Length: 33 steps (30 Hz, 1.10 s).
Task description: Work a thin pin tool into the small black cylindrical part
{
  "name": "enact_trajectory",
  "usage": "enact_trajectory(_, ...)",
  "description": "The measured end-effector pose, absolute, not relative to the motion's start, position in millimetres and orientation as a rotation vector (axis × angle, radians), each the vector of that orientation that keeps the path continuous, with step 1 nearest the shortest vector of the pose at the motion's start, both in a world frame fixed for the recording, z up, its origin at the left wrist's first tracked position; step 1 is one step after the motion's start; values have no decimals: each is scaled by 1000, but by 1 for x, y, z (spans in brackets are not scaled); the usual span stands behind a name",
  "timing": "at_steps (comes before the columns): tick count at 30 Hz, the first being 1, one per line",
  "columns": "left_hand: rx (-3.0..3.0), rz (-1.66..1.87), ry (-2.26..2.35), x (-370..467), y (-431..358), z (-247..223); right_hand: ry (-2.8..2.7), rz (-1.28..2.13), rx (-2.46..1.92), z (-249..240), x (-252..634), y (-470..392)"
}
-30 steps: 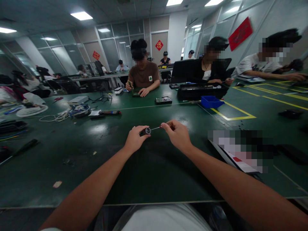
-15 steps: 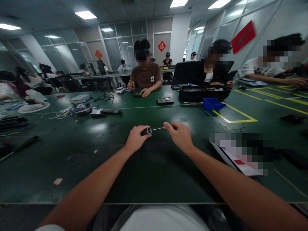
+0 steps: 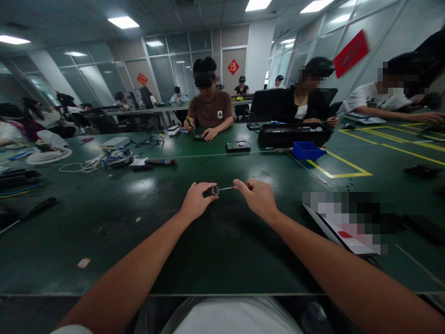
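Just above the green table, my left hand (image 3: 196, 200) is closed around a small dark cylindrical part (image 3: 214, 190), whose round, pale-rimmed end faces right. What kind of part it is, I cannot make out. My right hand (image 3: 257, 195) pinches a screwdriver (image 3: 227, 188) with a thin metal shaft and a bit of red at the handle. The shaft points left and its tip meets the round end of the part. Most of the handle is hidden inside my right fingers.
A white box (image 3: 342, 225) lies right of my right forearm. Farther off are a hard drive (image 3: 238, 146), a blue tray (image 3: 308, 150) and a long black case (image 3: 295, 135). Cables (image 3: 116, 157) lie back left. Co-workers sit across the table (image 3: 222, 260).
My right hand and the screwdriver have shifted very slightly left toward the part. The part in my left hand has tilted a touch.
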<state>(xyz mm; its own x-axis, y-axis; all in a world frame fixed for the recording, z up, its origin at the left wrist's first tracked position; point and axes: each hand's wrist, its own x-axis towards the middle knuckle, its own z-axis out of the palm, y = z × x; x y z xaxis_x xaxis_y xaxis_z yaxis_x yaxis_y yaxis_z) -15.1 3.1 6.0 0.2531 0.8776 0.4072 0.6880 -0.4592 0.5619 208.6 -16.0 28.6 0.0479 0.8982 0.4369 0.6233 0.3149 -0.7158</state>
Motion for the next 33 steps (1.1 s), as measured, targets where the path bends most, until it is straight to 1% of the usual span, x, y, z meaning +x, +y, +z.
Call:
enact_trajectory(3,2251,999,1457,-15,3,5,-1726,396,-1317,27,209,-16)
enact_trajectory(9,2254,1005,1431,-15,3,4,-1740,591,-1225,26,210,-16)
enact_trajectory(14,2259,995,1412,-14,2,4,-1693,569,-1275,22,209,-14)
enact_trajectory(20,2272,982,1403,-12,0,5,-1653,691,-1112,16,206,-16)
enact_trajectory(25,2267,1029,1331,-11,0,6,-1637,672,-1179,18,205,-17)
enact_trajectory(29,2257,1054,1341,-11,-1,6,-1449,789,-1077,18,202,-14)
enact_trajectory(33,2245,1139,1288,-12,0,5,-1129,1060,-954,17,199,-8)
